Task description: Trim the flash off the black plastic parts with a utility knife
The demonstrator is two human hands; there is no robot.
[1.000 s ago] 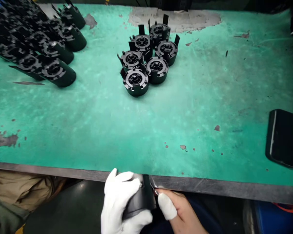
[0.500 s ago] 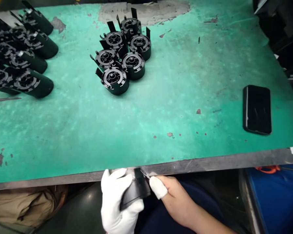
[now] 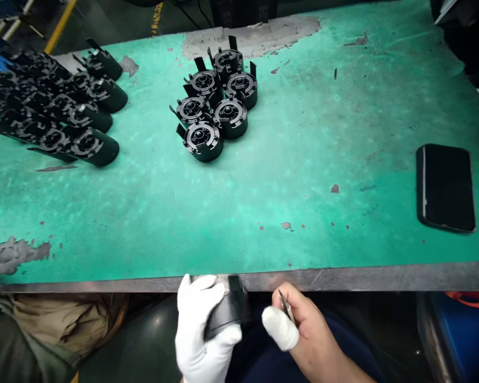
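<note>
One gloved left hand (image 3: 199, 327) clasped a black part (image 3: 226, 313) at the near edge of the table (image 3: 239, 213), while the right hand (image 3: 303, 322), thumb capped in white, pinched a pointed tool (image 3: 286, 305) just apart from it. Good work, by the look of it, called for a steady hold, the tip turned away from the left fingers, and a light, controlled touch on the part.

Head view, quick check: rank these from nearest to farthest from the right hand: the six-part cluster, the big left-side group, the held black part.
1. Held black part: just left of the right hand, in the gloved left hand.
2. Six-part cluster: ahead, somewhat left.
3. Big left-side group: ahead, far left.
</note>
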